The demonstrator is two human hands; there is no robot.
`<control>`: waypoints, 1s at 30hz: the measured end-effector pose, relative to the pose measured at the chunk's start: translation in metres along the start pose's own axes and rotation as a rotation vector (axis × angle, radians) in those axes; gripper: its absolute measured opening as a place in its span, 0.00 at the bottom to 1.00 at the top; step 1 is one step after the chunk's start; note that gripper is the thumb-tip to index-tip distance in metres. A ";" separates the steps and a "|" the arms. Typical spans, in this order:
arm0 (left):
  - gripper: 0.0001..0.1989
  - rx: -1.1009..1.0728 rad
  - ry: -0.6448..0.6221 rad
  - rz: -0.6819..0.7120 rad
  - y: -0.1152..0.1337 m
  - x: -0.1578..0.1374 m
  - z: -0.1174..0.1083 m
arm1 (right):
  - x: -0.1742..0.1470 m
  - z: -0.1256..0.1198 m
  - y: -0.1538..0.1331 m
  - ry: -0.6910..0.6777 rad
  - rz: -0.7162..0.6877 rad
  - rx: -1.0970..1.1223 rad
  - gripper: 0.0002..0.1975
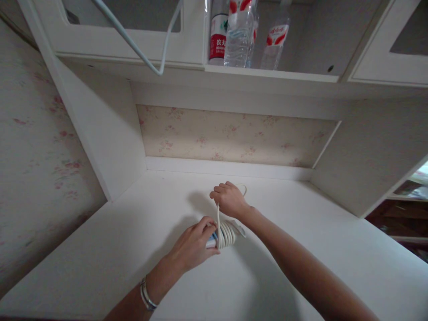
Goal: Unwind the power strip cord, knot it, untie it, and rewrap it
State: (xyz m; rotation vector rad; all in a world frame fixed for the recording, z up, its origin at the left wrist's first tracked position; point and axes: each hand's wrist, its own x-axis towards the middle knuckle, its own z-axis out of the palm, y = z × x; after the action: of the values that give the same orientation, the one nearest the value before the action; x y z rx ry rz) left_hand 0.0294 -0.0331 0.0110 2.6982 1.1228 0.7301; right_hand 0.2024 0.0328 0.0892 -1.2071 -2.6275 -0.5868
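Note:
What looks like a white power strip (211, 243) with some blue on it is held just above the desktop. A thick cream cord (228, 235) is wound round its middle in several side-by-side turns. My left hand (195, 244) grips the strip's left end, thumb below and fingers on top. Above it, my right hand (229, 198) is closed round the cord, which runs taut from the coil up into the fist. A thin loop of the cord shows behind my right hand. The strip's far end pokes out right of the coils.
The white desktop (100, 263) spreads under both hands, with side panels left and right. Overhead hangs a cabinet shelf holding plastic bottles (239, 42) and a red-labelled container (218, 42). A pale cable (133, 42) dangles before the left cabinet door.

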 end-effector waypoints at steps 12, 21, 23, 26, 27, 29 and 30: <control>0.28 -0.008 0.001 0.036 -0.003 0.001 0.001 | 0.016 0.007 0.003 -0.061 0.002 0.075 0.09; 0.19 -0.035 0.015 0.104 -0.004 0.000 0.001 | 0.021 0.023 0.002 -0.084 0.031 0.048 0.09; 0.20 -0.039 0.013 0.077 -0.003 -0.001 -0.001 | 0.022 0.028 0.003 -0.114 0.029 0.031 0.09; 0.24 -0.028 0.006 0.046 0.000 -0.003 -0.004 | 0.023 0.033 0.004 -0.135 0.019 0.020 0.09; 0.24 -0.021 0.006 0.048 0.001 -0.003 -0.006 | 0.023 0.034 0.005 -0.136 0.011 0.018 0.09; 0.23 -0.006 0.011 0.071 0.003 -0.005 -0.008 | 0.024 0.036 0.006 -0.141 -0.002 0.012 0.09; 0.22 0.004 0.018 0.093 0.003 -0.006 -0.009 | 0.024 0.036 0.006 -0.145 -0.010 0.011 0.09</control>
State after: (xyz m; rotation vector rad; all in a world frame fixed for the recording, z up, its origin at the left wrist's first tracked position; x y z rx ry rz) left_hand 0.0238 -0.0404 0.0172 2.7684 1.0097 0.7682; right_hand 0.1913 0.0683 0.0662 -1.2796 -2.7532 -0.5030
